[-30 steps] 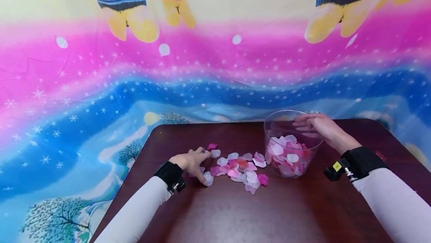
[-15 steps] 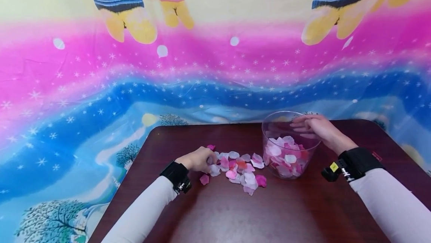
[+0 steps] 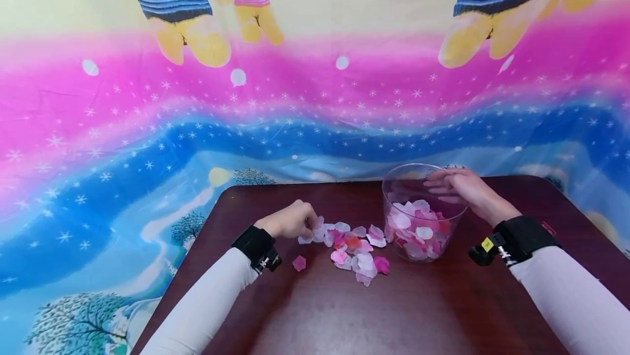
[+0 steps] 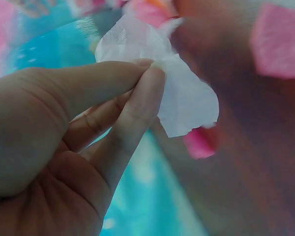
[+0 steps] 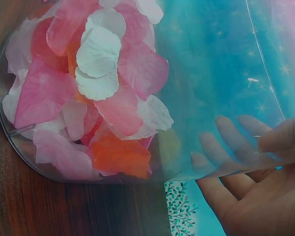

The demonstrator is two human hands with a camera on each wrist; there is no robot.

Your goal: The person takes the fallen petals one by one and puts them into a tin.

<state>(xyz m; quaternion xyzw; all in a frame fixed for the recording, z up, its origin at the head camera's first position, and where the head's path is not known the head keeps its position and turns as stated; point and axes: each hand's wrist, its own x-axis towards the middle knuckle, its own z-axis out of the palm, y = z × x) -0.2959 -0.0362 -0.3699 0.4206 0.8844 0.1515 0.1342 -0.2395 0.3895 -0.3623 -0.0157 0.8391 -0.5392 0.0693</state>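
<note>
Left wrist view: white petal (image 4: 182, 93) pinched between thumb and fingers (image 4: 137, 105) of the left hand (image 4: 49, 147), fingers together and clamped on it, more pink petals blurred behind. Head view shows the same left hand (image 3: 290, 221) lifted slightly off the surface (image 3: 344, 311), holding the white petal (image 3: 312, 233) at the left edge of the loose petal pile (image 3: 354, 251). Pile is pink, white and orange petals lying on the surface between the left hand and the clear bowl (image 3: 423, 215). 1 stray pink petal (image 3: 298, 262) lies apart from the pile, near the left wrist band (image 3: 256, 246). Clear bowl stands right of the pile, roughly a third filled with petals (image 5: 88, 98). Right hand (image 3: 460, 188) rests on the bowl's rim at its right side, fingers (image 5: 231, 142) fairly straight and slightly apart, some fingers seen through the glass wall, thumb outside. Right wrist band (image 3: 514, 237) black with a yellow tag. Both arms in white sleeves. Behind the surface hangs a cartoon-print cloth (image 3: 197, 125) in pink, blue and yellow.
</note>
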